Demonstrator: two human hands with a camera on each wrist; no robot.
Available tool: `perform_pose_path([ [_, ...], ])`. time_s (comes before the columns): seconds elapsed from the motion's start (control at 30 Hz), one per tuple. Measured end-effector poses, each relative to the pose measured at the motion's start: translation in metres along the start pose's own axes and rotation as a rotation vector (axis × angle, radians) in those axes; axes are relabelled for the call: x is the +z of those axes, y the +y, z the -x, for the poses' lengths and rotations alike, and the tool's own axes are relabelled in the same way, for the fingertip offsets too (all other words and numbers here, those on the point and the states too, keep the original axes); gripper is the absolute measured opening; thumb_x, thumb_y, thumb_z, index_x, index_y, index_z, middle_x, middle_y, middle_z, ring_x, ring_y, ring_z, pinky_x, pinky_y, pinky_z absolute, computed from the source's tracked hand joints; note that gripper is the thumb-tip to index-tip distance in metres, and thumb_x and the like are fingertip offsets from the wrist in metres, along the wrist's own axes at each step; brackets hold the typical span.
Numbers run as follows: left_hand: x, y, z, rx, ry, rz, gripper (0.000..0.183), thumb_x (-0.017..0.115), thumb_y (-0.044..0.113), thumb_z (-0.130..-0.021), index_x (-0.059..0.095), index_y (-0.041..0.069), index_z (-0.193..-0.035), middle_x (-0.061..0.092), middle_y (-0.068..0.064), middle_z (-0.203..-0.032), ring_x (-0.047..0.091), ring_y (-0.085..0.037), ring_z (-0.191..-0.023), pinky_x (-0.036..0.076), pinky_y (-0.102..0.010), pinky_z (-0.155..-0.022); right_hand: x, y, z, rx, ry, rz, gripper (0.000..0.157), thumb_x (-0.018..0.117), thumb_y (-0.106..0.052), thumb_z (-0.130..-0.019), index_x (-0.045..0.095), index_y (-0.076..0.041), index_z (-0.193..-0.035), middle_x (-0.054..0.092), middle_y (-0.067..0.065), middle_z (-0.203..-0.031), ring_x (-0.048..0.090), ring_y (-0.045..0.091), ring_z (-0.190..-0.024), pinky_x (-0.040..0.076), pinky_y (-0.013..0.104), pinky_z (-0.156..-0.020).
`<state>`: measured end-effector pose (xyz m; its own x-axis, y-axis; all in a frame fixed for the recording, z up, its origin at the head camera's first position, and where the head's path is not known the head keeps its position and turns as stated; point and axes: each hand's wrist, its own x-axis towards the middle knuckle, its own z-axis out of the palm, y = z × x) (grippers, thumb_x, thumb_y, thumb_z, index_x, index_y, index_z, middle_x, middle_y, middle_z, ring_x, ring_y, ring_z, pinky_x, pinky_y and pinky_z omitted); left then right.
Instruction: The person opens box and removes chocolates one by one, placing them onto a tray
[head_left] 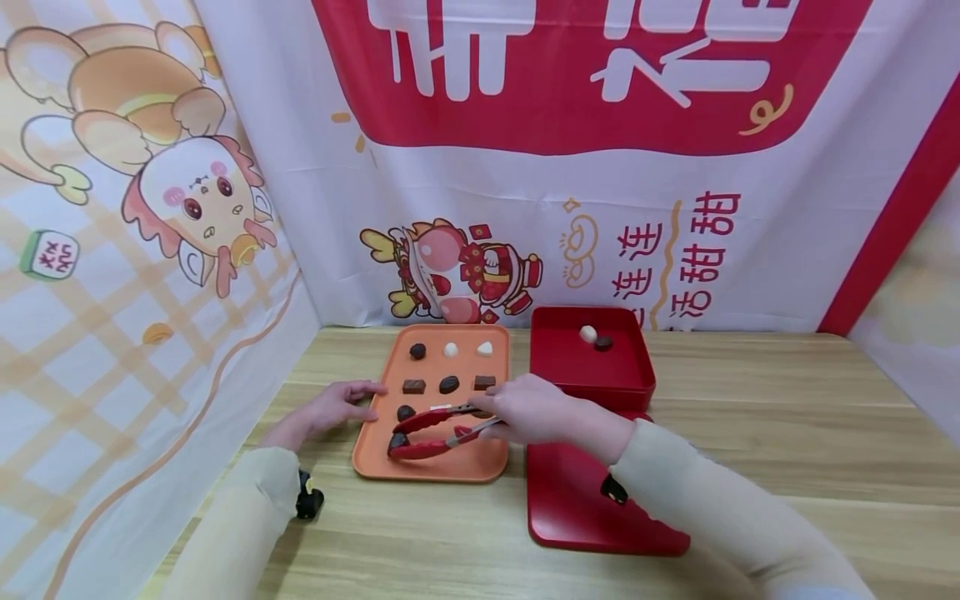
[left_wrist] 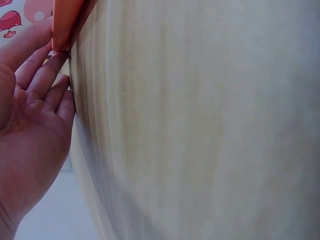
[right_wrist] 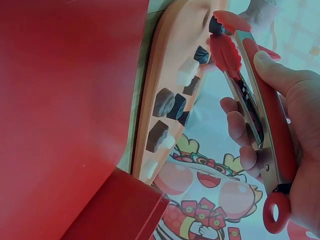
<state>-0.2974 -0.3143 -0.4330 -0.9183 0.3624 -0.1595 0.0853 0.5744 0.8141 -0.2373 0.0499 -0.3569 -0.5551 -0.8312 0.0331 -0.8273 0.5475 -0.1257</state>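
My right hand (head_left: 528,408) grips red-and-steel tongs (right_wrist: 260,110) over the orange tray (head_left: 468,467). Between the tong tips sits a dark chocolate (right_wrist: 216,25), near the tray's front left corner in the head view. My left hand (head_left: 333,408) is at the tray's left side, its fairly straight fingers touching the rim, as the left wrist view shows too. Rows of chocolates lie on the tray, among them a round dark one (head_left: 417,351), a white one (head_left: 485,348) and a brown rectangular one (head_left: 413,387). The tongs and right hand partly hide the front rows.
Right of the tray stands a red box (head_left: 555,350), with a whitish chocolate (head_left: 588,333) and a dark one (head_left: 603,342) inside. A red lid (head_left: 570,517) lies in front of it, under my right forearm. Printed cloth (head_left: 465,183) hangs behind the wooden table (head_left: 750,400).
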Motion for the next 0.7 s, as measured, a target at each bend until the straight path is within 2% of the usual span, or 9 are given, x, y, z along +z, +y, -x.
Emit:
perform_pose_path([
  [0.1, 0.0001, -0.0003, -0.0002, 0.002, 0.002, -0.002, 0.053, 0.075, 0.012, -0.085, 0.057, 0.002, -0.134, 0.036, -0.026, -0.149, 0.024, -0.044, -0.139, 0.016, -0.057, -0.113, 0.0012, 0.0010, -0.0033, 0.002, -0.005, -0.008, 0.028, 0.072, -0.036, -0.088, 0.061, -0.018, -0.107, 0.059, -0.010, -0.077, 0.050, 0.006, -0.059, 0.044, 0.019, -0.051],
  [0.47, -0.0001, -0.0003, -0.0009, 0.003, 0.007, -0.027, 0.053, 0.075, 0.012, -0.084, 0.058, 0.002, -0.132, 0.037, -0.026, -0.148, 0.025, -0.044, -0.139, 0.016, -0.056, -0.113, 0.0063, 0.0022, -0.0093, 0.011, -0.019, -0.006, 0.025, 0.071, -0.037, -0.089, 0.060, -0.020, -0.104, 0.056, -0.011, -0.075, 0.050, 0.007, -0.059, 0.043, 0.021, -0.053],
  [0.7, 0.0012, 0.0011, 0.0012, 0.009, 0.007, -0.027, 0.054, 0.075, 0.012, -0.084, 0.057, 0.002, -0.134, 0.036, -0.026, -0.148, 0.025, -0.044, -0.139, 0.017, -0.057, -0.113, 0.0071, 0.0012, -0.0082, 0.009, -0.015, 0.005, 0.031, 0.071, -0.041, -0.088, 0.059, -0.020, -0.108, 0.061, -0.010, -0.078, 0.051, 0.006, -0.059, 0.044, 0.019, -0.052],
])
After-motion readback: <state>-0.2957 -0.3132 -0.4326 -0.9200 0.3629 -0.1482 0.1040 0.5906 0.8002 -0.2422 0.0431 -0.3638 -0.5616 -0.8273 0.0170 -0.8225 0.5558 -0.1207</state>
